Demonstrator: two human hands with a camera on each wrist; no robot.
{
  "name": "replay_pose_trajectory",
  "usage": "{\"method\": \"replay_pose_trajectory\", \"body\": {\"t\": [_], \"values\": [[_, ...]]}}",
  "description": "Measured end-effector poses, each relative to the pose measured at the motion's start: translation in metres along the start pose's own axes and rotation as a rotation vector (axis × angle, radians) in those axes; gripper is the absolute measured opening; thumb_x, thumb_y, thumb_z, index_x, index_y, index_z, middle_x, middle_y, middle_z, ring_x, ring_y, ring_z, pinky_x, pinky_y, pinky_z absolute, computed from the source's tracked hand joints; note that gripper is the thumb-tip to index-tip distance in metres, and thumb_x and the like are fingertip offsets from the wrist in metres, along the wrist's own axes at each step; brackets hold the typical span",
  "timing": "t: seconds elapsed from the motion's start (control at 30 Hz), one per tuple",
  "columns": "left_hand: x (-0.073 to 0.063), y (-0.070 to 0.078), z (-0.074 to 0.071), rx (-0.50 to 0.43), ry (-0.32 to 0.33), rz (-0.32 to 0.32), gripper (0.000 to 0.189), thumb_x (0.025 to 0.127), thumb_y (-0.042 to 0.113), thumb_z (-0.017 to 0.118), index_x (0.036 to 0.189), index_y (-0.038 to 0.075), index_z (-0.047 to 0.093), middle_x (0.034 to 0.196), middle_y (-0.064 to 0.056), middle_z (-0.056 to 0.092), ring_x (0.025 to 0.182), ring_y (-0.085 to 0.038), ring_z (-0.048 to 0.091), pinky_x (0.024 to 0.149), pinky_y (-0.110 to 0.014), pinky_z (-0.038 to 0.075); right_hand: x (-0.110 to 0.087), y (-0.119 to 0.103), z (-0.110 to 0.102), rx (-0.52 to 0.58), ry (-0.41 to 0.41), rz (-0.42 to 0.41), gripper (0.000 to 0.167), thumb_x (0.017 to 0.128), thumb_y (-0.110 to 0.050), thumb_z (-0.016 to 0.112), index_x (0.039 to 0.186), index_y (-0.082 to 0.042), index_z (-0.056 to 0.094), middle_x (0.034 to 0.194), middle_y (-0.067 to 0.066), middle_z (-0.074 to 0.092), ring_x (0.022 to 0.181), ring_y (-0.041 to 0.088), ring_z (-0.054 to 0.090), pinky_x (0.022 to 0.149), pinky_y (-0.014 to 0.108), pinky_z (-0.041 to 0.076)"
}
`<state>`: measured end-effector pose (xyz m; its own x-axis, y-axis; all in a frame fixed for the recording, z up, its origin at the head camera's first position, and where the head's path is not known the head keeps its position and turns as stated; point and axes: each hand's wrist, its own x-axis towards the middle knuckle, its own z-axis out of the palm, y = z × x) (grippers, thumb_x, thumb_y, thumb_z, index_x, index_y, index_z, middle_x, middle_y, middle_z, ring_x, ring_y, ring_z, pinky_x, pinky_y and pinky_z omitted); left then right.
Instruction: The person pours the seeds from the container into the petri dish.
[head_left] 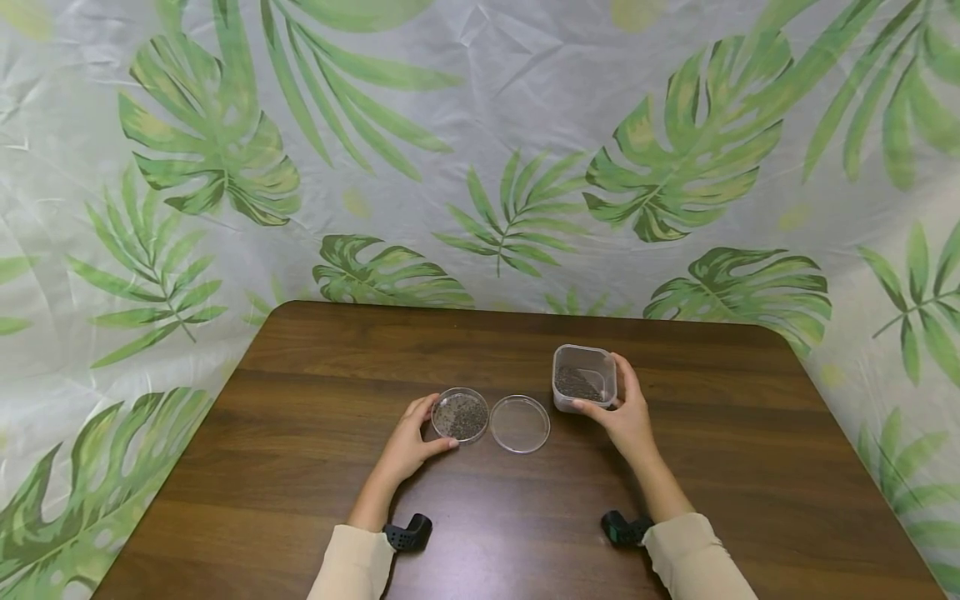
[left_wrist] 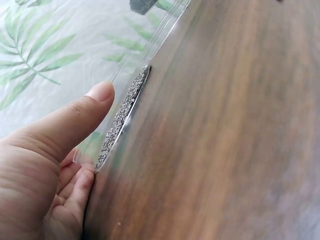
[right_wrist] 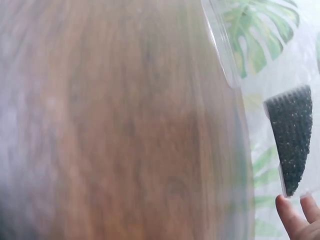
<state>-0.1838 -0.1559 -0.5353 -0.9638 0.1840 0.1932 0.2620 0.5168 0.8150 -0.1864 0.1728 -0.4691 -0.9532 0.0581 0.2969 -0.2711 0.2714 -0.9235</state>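
Observation:
My left hand [head_left: 405, 448] holds a round clear petri dish [head_left: 480, 398] at its left side, thumb at the near rim and fingers round the far side. Dark grey grains [left_wrist: 125, 112] lie spread over its bottom. My right hand [head_left: 630, 425] grips a square clear plastic container [head_left: 564, 403] from the right, thumb in front and fingers behind. Inside it, dark grains [right_wrist: 292, 132] have slid into a wedge along one side, and the container is raised off the tabletop in the right wrist view. Between the two hands lies a second round clear dish [head_left: 520, 425] with nothing in it.
Everything is at a dark brown wooden table [head_left: 510, 517] with rounded far corners. Behind it hangs a pale grey cloth [head_left: 517, 108] printed with green leaves. Black wrist bands with cameras [head_left: 408, 533] sit at both cuffs, low over the table.

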Motion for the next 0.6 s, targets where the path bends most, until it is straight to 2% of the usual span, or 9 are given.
{"method": "replay_pose_trajectory", "body": {"t": [0.23, 0.6], "values": [[0.0, 0.002, 0.0, -0.001, -0.002, -0.002, 0.081, 0.066, 0.023, 0.08, 0.132, 0.0, 0.04, 0.127, -0.015, 0.042, 0.109, -0.031, 0.049, 0.093, -0.04, 0.038, 0.0, 0.008, -0.01, 0.019, 0.001, 0.005, 0.086, 0.068, -0.001, 0.076, 0.138, -0.001, 0.026, 0.133, 0.023, 0.033, 0.118, 0.039, 0.035, 0.09, 0.056, 0.033], [-0.001, 0.002, 0.0, 0.002, 0.001, -0.009, 0.082, 0.065, 0.026, 0.08, 0.132, 0.001, 0.04, 0.127, -0.014, 0.042, 0.109, -0.03, 0.049, 0.093, -0.041, 0.037, -0.003, 0.019, -0.023, 0.016, 0.014, 0.053, 0.086, 0.07, -0.002, 0.075, 0.139, -0.002, 0.024, 0.132, 0.024, 0.035, 0.118, 0.037, 0.035, 0.089, 0.054, 0.033]]}}
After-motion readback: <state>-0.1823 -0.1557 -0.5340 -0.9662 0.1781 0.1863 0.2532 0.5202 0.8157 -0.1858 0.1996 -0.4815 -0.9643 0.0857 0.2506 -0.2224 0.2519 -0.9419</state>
